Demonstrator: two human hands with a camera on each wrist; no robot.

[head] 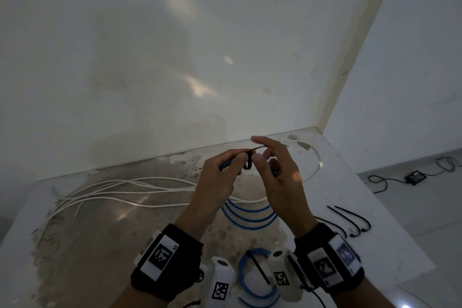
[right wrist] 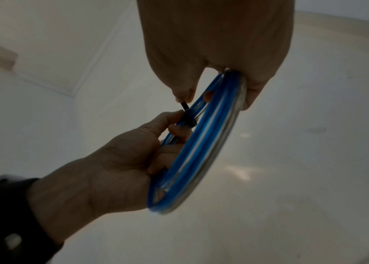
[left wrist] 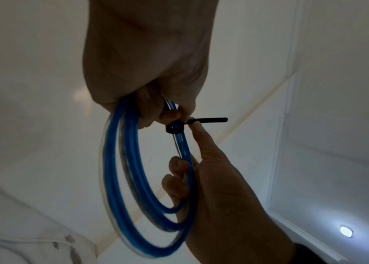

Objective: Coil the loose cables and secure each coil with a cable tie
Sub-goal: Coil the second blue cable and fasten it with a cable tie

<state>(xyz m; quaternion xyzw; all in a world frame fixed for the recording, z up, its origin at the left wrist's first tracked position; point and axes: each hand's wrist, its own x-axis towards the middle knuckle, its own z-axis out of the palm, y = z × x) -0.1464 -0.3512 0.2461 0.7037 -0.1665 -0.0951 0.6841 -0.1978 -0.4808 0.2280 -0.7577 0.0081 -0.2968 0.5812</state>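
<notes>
Head camera looks down; wrist cameras (close) share the blue coil (left wrist: 147, 187).

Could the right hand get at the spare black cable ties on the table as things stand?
Probably not yet: the right hand pinches the cable tie around the blue coil. The spare ties lie unobstructed.

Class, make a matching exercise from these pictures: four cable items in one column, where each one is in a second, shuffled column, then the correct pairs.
Items
1. blue coil being tied
2. finished blue coil
3. white cable
4. spare cable ties

Places
A. sprawled loose on the table's left side
B. on the table by the right wrist
C. held up between both hands
D. on the table's near edge, between the wrists

Pairs: 1-C, 2-D, 3-A, 4-B
</notes>
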